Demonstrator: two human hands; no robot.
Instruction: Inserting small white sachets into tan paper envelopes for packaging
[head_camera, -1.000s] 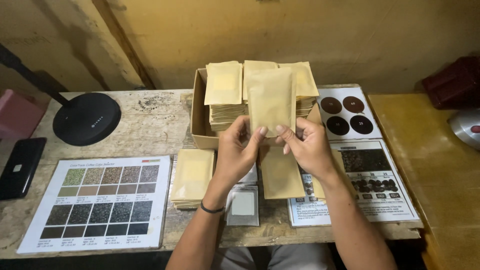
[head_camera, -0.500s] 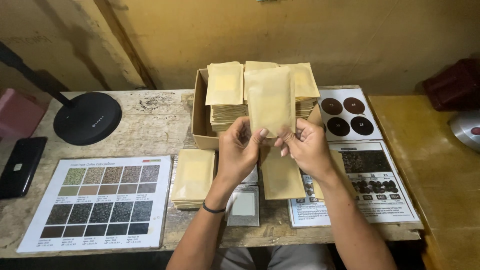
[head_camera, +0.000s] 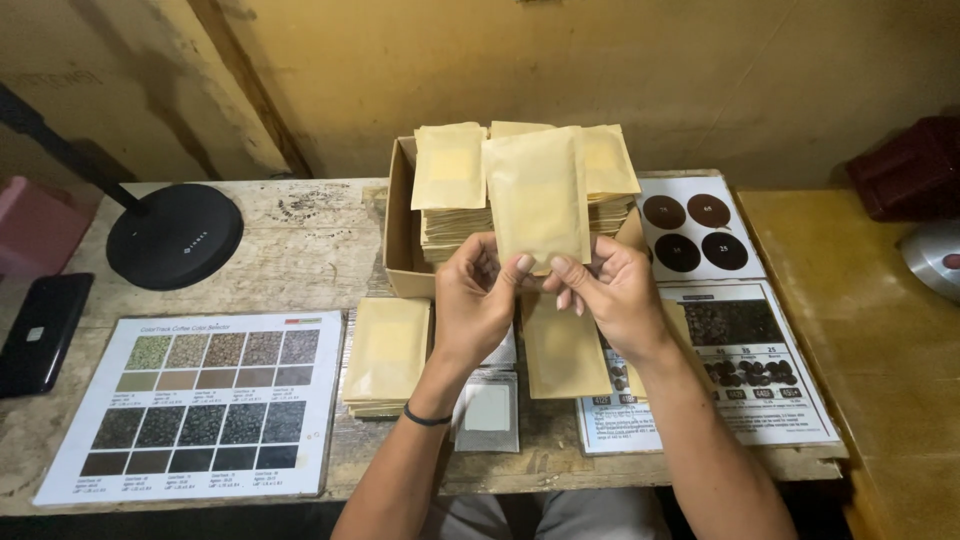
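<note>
Both hands hold one tan paper pouch (head_camera: 537, 192) upright by its bottom edge, above the table. My left hand (head_camera: 478, 300) pinches the lower left corner, my right hand (head_camera: 605, 292) the lower right. Behind the pouch stands an open cardboard box (head_camera: 401, 228) filled with stacks of the same pouches (head_camera: 449, 170). A stack of pouches (head_camera: 385, 352) lies flat to the left of my left wrist. Another flat pouch (head_camera: 563, 355) lies under my hands. A small grey sachet (head_camera: 488, 409) rests near the table's front edge.
A printed colour chart of bean samples (head_camera: 200, 402) lies at the front left. A black round lamp base (head_camera: 173, 235) and a black phone (head_camera: 38, 333) sit at the left. Cards with dark discs (head_camera: 697, 228) and bean pictures (head_camera: 745, 365) lie at the right.
The pouch and both hands have stayed almost where they were; the fingers have shifted slightly along the pouch's bottom edge.
</note>
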